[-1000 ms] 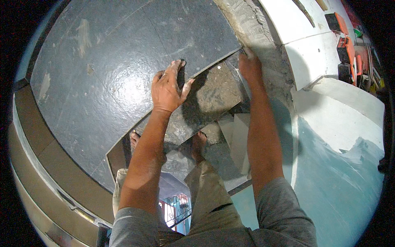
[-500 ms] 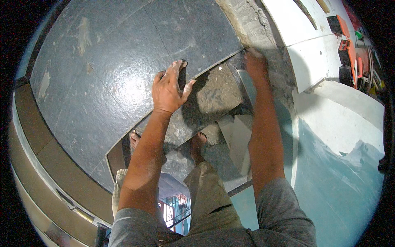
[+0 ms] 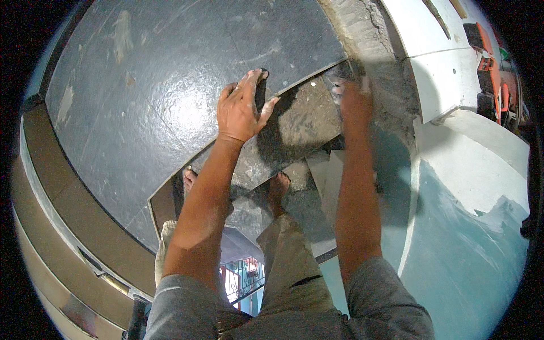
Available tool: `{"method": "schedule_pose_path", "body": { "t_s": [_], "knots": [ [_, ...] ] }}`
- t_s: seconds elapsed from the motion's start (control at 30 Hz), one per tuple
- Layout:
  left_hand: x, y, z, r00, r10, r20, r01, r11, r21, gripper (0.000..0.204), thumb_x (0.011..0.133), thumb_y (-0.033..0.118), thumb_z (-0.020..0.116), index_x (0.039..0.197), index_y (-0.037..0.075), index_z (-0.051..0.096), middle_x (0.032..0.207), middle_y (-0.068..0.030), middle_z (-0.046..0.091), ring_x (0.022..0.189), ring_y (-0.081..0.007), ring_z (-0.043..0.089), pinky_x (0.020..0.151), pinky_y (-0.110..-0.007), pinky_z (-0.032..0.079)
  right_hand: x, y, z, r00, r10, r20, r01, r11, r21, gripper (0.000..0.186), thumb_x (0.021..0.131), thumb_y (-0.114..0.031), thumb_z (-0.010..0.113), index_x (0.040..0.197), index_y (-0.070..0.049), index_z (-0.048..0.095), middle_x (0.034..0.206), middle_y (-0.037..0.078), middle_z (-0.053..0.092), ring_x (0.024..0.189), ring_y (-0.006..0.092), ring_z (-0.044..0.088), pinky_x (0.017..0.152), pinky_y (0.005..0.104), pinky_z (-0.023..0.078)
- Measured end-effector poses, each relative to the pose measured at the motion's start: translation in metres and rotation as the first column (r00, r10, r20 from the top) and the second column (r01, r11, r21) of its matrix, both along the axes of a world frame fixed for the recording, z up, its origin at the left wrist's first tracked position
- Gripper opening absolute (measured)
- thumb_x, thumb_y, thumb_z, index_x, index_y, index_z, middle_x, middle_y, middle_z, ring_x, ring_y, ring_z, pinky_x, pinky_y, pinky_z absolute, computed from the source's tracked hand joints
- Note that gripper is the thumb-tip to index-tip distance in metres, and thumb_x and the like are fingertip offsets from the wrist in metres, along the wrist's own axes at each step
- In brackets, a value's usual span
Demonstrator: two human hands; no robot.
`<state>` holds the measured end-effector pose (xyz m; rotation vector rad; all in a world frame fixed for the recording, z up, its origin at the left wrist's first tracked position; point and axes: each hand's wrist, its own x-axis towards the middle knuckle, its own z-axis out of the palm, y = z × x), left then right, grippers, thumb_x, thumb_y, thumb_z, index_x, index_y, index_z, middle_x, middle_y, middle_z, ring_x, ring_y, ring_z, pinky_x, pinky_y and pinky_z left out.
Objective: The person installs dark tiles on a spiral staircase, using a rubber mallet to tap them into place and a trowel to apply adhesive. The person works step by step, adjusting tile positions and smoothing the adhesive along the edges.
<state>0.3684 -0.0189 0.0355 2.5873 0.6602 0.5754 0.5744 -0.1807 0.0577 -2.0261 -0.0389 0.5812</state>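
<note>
My left hand (image 3: 246,105) lies on the big dark tile (image 3: 170,68) at its front edge, fingers and thumb apart, fingertips pale with dust; something small and dark shows by the fingertips. My right hand (image 3: 354,99) is blurred at the tile's right corner, beside the rough cement strip (image 3: 377,51), and its grip is unclear. Between my hands is a rough, dusty step (image 3: 303,119). Below it pale, angular pieces (image 3: 331,184) lie near my bare foot (image 3: 277,190); my other foot (image 3: 190,178) is partly hidden by my left forearm.
Brown tiled steps (image 3: 79,192) curve along the left. At the right are white panels (image 3: 439,82), orange-and-black tools (image 3: 487,71) and a wall painted white and teal (image 3: 453,226). An iron railing (image 3: 249,277) shows far below between my legs.
The view has shifted slightly. My right hand has moved down from the tile's corner and is now smeared by motion. My left hand remains at the same tile edge.
</note>
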Motion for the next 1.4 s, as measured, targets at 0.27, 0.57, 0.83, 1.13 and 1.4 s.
{"method": "schedule_pose_path", "body": {
  "t_s": [0.27,0.57,0.83,1.13,1.4],
  "knots": [
    [-0.001,0.0,-0.001,1.0,0.0,-0.022,0.0,1.0,0.003,0.07,0.088,0.043,0.076,0.142,0.006,0.05,0.129,-0.009,0.071,0.107,-0.0272,0.072,0.098,-0.041,0.047,-0.062,0.036,0.014,0.995,-0.062,-0.078,0.076,0.981,0.179,0.075,0.09,-0.015,0.067,0.149,0.014,0.032,0.116,0.029,0.067,0.109,0.0398,0.066,0.098,0.0438,0.047],
    [0.002,-0.005,0.003,0.999,0.042,-0.003,-0.042,0.999,-0.015,0.069,0.088,0.043,0.076,0.141,0.006,0.051,0.128,-0.0094,0.071,0.106,-0.0279,0.071,0.1,-0.042,0.045,-0.07,0.051,0.028,0.977,-0.196,-0.088,0.207,0.968,0.139,0.043,0.084,-0.008,0.071,0.122,0.009,0.06,0.109,0.016,0.067,0.092,0.0246,0.06,0.086,0.0362,0.047],
    [0.0,0.0,0.015,0.997,0.027,-0.074,-0.034,0.996,-0.084,0.072,0.087,0.05,0.075,0.14,0.007,0.052,0.127,-0.0115,0.07,0.107,-0.0299,0.07,0.104,-0.045,0.043,-0.09,0.03,0.026,0.965,-0.127,-0.227,0.177,0.961,0.213,0.029,0.085,-0.011,0.067,0.112,0.0,0.066,0.091,0.006,0.062,0.081,0.0187,0.053,0.079,0.0328,0.044],
    [-0.001,0.004,0.019,0.999,0.004,-0.053,-0.011,0.992,-0.123,0.058,0.095,0.048,0.066,0.136,0.008,0.057,0.124,-0.0154,0.071,0.107,-0.0313,0.07,0.104,-0.046,0.044,-0.14,0.009,0.009,0.946,-0.055,-0.321,0.118,0.977,0.18,0.036,0.091,-0.016,0.056,0.122,0.001,0.065,0.086,0.002,0.056,0.077,0.0134,0.051,0.071,0.0276,0.043],
    [-0.058,0.018,0.05,0.948,0.306,0.082,-0.233,0.849,-0.474,0.042,0.107,0.031,0.053,0.139,0.004,0.056,0.125,-0.0181,0.071,0.118,-0.0338,0.068,0.103,-0.04,0.049,-0.157,0.02,0.005,0.979,0.075,-0.191,-0.023,0.964,0.264,0.081,0.091,-0.006,0.048,0.161,0.004,0.009,0.145,0.021,0.058,0.079,0.0133,0.054,0.072,0.0236,0.046]
  ]
}}
